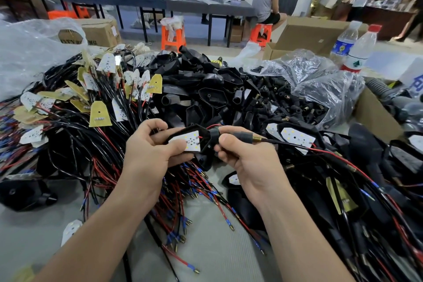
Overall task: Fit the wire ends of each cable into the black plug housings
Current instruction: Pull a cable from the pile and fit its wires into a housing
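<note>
Two hands grip one black plastic plug housing (201, 142): left hand (148, 149) at nine o'clock, right hand (242, 158) at three.

Left hand (151, 144) and right hand (245, 158) ungloved; forearms unsleeved.

both bare forearms reach forward from the lower edge, wrists close together. the left hand (148, 146) curls its fingers (180, 144) closed in a grip, thumb on top. the right hand (245, 155) pinches shut, knuckles raised.
</note>
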A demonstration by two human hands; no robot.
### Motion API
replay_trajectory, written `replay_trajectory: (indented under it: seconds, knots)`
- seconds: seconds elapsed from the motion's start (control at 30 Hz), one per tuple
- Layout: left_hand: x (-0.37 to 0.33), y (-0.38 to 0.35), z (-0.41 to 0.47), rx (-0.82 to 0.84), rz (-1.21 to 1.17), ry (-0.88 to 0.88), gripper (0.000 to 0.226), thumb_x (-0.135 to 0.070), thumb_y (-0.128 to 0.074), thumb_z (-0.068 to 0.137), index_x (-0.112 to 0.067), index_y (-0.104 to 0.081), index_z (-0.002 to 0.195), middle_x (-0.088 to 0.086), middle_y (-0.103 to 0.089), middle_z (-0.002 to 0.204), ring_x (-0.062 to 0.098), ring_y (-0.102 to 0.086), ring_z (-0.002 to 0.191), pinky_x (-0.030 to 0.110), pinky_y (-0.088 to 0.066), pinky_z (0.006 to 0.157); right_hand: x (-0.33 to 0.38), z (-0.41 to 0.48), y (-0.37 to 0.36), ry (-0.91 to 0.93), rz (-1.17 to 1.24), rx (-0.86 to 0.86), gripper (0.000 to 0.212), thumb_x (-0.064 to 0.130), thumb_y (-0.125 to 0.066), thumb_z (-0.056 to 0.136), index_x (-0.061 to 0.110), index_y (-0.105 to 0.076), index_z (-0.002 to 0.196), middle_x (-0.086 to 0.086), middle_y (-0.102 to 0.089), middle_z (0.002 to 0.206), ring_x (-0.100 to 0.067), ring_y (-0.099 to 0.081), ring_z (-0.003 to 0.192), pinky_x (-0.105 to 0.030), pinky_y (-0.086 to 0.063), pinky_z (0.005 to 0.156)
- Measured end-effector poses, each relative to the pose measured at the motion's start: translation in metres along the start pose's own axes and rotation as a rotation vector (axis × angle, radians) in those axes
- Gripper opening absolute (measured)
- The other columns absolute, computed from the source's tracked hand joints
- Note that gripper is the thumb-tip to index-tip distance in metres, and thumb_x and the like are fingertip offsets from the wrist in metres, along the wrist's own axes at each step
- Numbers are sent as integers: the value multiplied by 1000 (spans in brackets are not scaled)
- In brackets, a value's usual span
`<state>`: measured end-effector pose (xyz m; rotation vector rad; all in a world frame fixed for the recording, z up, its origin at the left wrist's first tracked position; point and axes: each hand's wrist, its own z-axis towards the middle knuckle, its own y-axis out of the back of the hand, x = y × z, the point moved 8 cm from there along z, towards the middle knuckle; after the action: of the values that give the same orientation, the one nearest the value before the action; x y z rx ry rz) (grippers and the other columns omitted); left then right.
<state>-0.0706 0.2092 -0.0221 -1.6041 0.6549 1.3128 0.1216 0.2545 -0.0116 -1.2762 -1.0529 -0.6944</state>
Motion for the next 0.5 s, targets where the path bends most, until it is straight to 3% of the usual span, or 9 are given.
replay_trajectory:
  seconds: [0.07, 0.17, 0.23, 0.37, 0.5]
  knots:
    - [-2, 7, 2, -43, 11, -13, 37, 15, -68, 87, -14, -60, 108, 3, -80, 96, 26, -79, 85, 26, -62, 63, 3, 0, 1, 21, -16, -20, 15, -7, -68, 89, 4, -73, 97, -11, -72, 77, -18, -68, 64, -22, -55, 60]
    - [-4, 8, 3, -55, 29, -22, 36, 13, -71, 87, -15, -68, 109, 2, -81, 96, 24, -79, 87, 25, -62, 64, 7, 2, 7, 32, 81, -82, 18, -10, -66, 89, 7, -69, 85, -11, -72, 74, -20, -69, 61, -23, -57, 57]
    - [-4, 5, 1, -37, 57, -39, 34, 12, -72, 85, -16, -76, 103, 2, -81, 97, 22, -79, 87, 23, -62, 64, 8, 2, 11, 35, 134, -99, 23, -13, -64, 89, 8, -68, 80, -11, -71, 72, -20, -69, 61, -23, -58, 58]
    - [-9, 2, -2, 17, 66, -55, 39, 13, -72, 84, -24, -85, 83, 6, -81, 94, 22, -79, 84, 22, -61, 63, 12, 2, 10, 37, 53, -37, 18, -12, -64, 89, 6, -66, 90, -5, -71, 71, -17, -66, 59, -21, -54, 56]
    - [-13, 0, -3, 53, 93, -74, 39, 13, -72, 84, -24, -86, 82, 9, -81, 93, 24, -79, 83, 23, -62, 63, 14, 2, 12, 27, -7, -21, 19, -15, -65, 86, 4, -67, 90, -7, -67, 66, -19, -65, 59, -22, -52, 54]
